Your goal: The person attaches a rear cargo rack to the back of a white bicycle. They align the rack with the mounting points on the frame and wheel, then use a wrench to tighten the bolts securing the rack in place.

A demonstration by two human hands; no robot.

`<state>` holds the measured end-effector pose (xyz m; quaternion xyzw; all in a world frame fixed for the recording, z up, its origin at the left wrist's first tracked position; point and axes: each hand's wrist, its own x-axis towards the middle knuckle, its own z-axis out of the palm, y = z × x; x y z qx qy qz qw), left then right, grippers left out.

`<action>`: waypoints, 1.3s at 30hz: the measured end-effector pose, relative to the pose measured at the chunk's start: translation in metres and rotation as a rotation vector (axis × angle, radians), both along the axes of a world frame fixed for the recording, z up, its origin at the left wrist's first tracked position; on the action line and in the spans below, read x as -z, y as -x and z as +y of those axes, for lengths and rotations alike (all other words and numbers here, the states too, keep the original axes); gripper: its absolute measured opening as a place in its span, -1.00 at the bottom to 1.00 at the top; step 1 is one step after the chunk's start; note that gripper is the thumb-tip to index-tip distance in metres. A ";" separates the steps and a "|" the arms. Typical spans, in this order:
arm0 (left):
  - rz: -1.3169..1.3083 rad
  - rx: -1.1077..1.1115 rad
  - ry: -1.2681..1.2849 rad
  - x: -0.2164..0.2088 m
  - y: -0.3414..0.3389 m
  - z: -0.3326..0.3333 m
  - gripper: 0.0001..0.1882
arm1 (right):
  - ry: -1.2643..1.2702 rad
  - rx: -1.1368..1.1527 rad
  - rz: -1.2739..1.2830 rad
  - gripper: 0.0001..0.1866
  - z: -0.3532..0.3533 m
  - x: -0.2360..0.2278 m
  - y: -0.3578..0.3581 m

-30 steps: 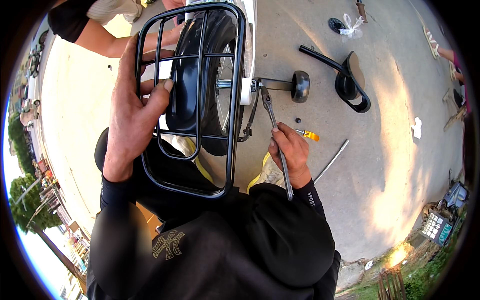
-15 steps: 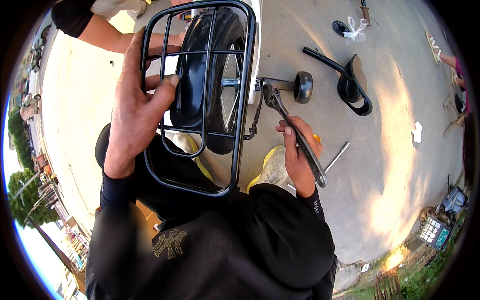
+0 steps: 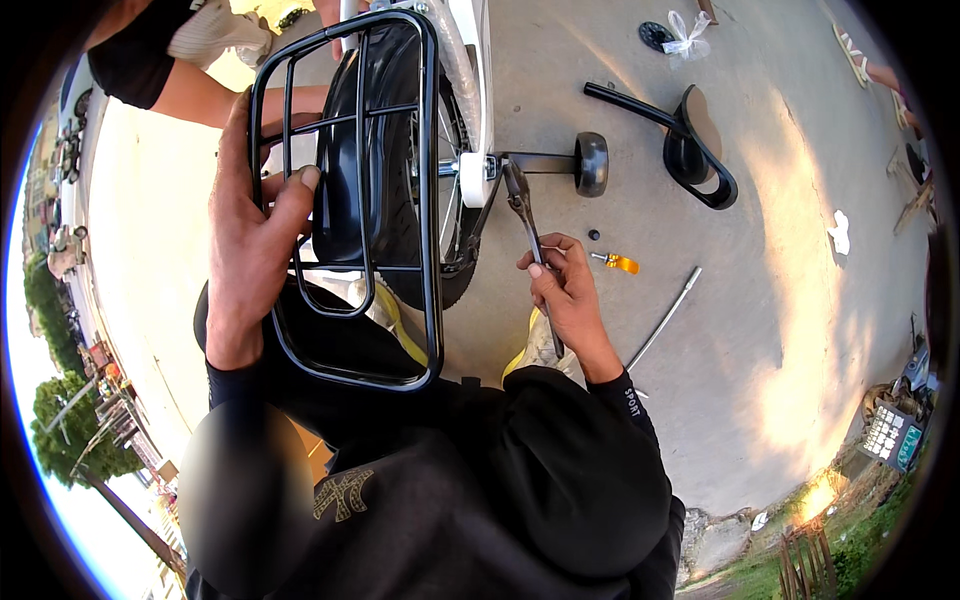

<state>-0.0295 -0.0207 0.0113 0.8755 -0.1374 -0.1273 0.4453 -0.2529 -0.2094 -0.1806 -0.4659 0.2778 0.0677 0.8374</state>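
My left hand (image 3: 245, 230) is wrapped round the left side of a black tubular luggage rack (image 3: 432, 230). Behind the rack's bars are a bicycle's rear wheel (image 3: 395, 180) and its glossy black mudguard (image 3: 335, 190). A small black training wheel (image 3: 591, 164) sticks out to the right on a bracket (image 3: 540, 163). My right hand (image 3: 568, 290) is closed on the handle of an adjustable wrench (image 3: 522, 205). The wrench's jaw is at the axle end, beside the white frame (image 3: 476, 180); whether it grips a nut is too small to tell.
Another person's arm (image 3: 215, 95) reaches in from the upper left. On the concrete at right lie a black saddle on its post (image 3: 690, 150), an orange lever (image 3: 622, 264), a small black cap (image 3: 594, 235) and a metal rod (image 3: 665, 315). My shoes flank the wheel.
The rack and rear wheel have shifted left, with my left hand still on the rack. My right hand has moved left, and the wrench now stands steeper. The orange lever has come into fuller view.
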 end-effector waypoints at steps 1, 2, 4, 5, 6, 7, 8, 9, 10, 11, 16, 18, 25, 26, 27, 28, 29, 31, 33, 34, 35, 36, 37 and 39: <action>-0.008 -0.014 -0.027 -0.002 0.001 0.000 -0.19 | 0.120 0.021 0.003 -0.42 -0.001 0.000 0.002; -0.012 -0.033 -0.042 -0.003 0.002 0.002 -0.19 | 0.180 0.047 -0.036 -0.35 -0.001 -0.001 0.000; 0.007 -0.001 -0.019 -0.003 0.003 0.001 -0.18 | -0.031 0.036 -0.039 -0.36 -0.001 0.008 0.003; 0.016 0.013 -0.008 -0.002 0.004 0.001 -0.18 | -0.138 0.028 -0.043 -0.37 0.000 0.011 0.003; 0.010 -0.008 -0.005 -0.002 0.006 0.000 -0.18 | -0.186 -0.024 -0.025 -0.41 -0.003 0.012 -0.001; 0.014 -0.018 -0.007 -0.002 0.007 -0.001 -0.17 | -0.227 -0.071 0.002 -0.45 -0.006 0.013 -0.008; 0.018 -0.028 -0.009 -0.002 0.009 -0.003 -0.17 | -0.270 -0.119 0.029 -0.47 -0.009 0.014 -0.013; 0.015 -0.043 -0.014 -0.004 0.010 -0.005 -0.17 | -0.253 -0.126 0.026 -0.46 -0.011 0.018 -0.019; 0.016 -0.010 -0.030 -0.005 0.009 -0.003 -0.17 | -0.236 -0.133 0.024 -0.44 -0.012 0.021 -0.024; 0.008 -0.003 -0.031 -0.004 0.007 -0.003 -0.17 | -0.218 -0.140 0.023 -0.43 -0.012 0.023 -0.026; 0.016 0.002 -0.035 -0.004 0.004 -0.001 -0.19 | 0.389 -0.262 0.036 -0.40 0.010 -0.010 -0.029; 0.019 0.022 -0.004 -0.002 0.004 0.000 -0.20 | 0.718 -0.405 0.004 -0.37 0.006 -0.028 -0.034; 0.097 0.062 0.130 -0.002 0.001 0.005 -0.19 | 0.134 -0.532 0.027 -0.41 -0.049 -0.091 -0.084; 0.095 0.072 0.133 -0.002 0.001 0.006 -0.18 | 0.019 -0.495 0.007 -0.44 -0.058 -0.091 -0.086; 0.093 0.089 0.138 -0.001 0.000 0.006 -0.18 | 0.037 -0.520 -0.057 -0.44 -0.066 -0.087 -0.087; 0.083 0.093 0.155 0.000 -0.001 0.005 -0.17 | 0.044 -0.545 -0.118 -0.43 -0.071 -0.078 -0.085; 0.093 0.093 0.159 0.000 -0.001 0.005 -0.17 | 0.051 -0.571 -0.178 -0.43 -0.072 -0.073 -0.085; 0.106 0.103 0.162 0.000 -0.001 0.006 -0.18 | 0.174 -0.608 -0.294 -0.54 -0.069 -0.079 -0.089; 0.086 0.074 0.136 -0.001 0.000 0.004 -0.17 | 0.363 -0.679 -0.413 -0.61 -0.069 -0.076 -0.095; 0.079 0.050 0.141 0.000 0.002 0.002 -0.17 | 0.364 -0.665 -0.389 -0.65 -0.071 -0.076 -0.099; 0.071 0.025 0.146 0.001 0.003 0.003 -0.17 | 0.364 -0.652 -0.365 -0.67 -0.076 -0.077 -0.106; 0.078 0.044 0.129 0.000 0.002 0.003 -0.17 | 0.364 -0.636 -0.339 -0.67 -0.081 -0.077 -0.112; 0.083 0.063 0.110 -0.001 0.001 0.004 -0.17 | 0.421 -0.636 -0.289 -0.63 -0.088 -0.075 -0.122; 0.084 0.065 0.103 -0.004 0.001 0.007 -0.16 | 0.533 -0.636 -0.190 -0.54 -0.102 -0.067 -0.149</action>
